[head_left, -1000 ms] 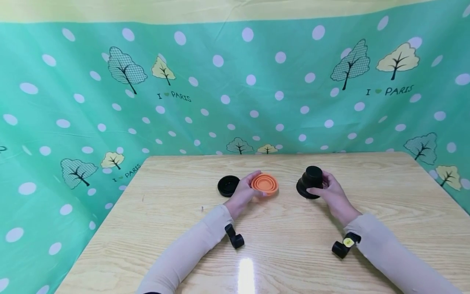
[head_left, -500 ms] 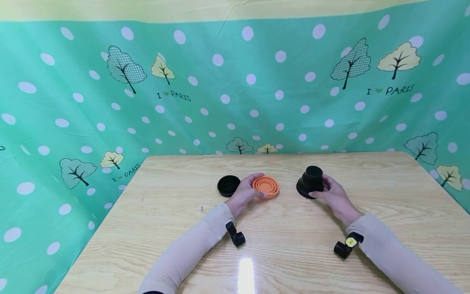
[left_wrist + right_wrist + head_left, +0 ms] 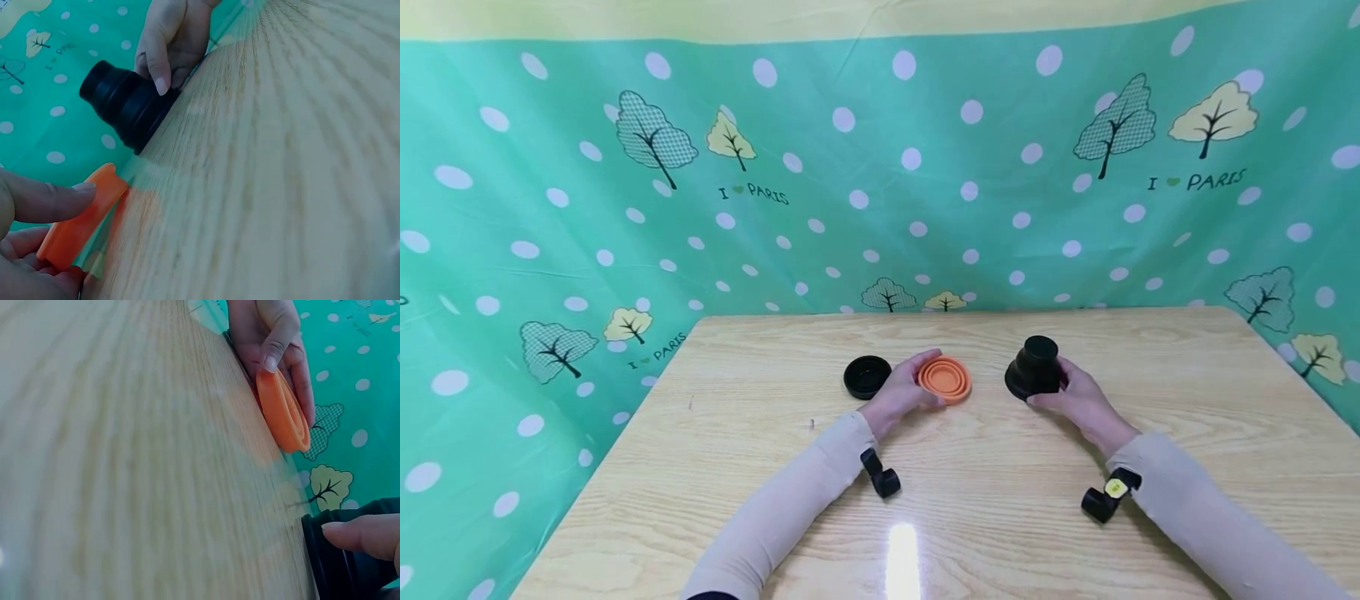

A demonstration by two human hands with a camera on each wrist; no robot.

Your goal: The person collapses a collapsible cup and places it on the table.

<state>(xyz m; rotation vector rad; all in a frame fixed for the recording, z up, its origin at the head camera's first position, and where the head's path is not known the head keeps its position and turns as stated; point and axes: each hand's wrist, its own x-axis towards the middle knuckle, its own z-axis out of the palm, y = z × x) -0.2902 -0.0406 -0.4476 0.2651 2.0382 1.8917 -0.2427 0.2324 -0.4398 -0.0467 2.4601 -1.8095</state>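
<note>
My left hand [image 3: 901,393] holds an orange collapsible cup [image 3: 944,380], folded flat into concentric rings. In the left wrist view, the thumb presses on one face of the orange cup [image 3: 81,225] and the fingers lie beneath it; it is tilted a little, close over the wood. My right hand [image 3: 1086,407] grips a black stepped cup [image 3: 1034,372], which stands upside down with its wide rim at the table. The right wrist view shows the right thumb [image 3: 362,536] on the black cup [image 3: 331,565] near that rim.
A round, shallow black dish [image 3: 848,385] lies left of the left hand, partly behind it. All this is on a light wooden table [image 3: 985,467]. Behind its far edge hangs a green dotted cloth [image 3: 820,267]. A tiny object [image 3: 812,423] lies at the left.
My right thumb has slid lower on the black cup, toward its wide rim. The left hand and orange cup have shifted very slightly right. The black dish has stayed put.
</note>
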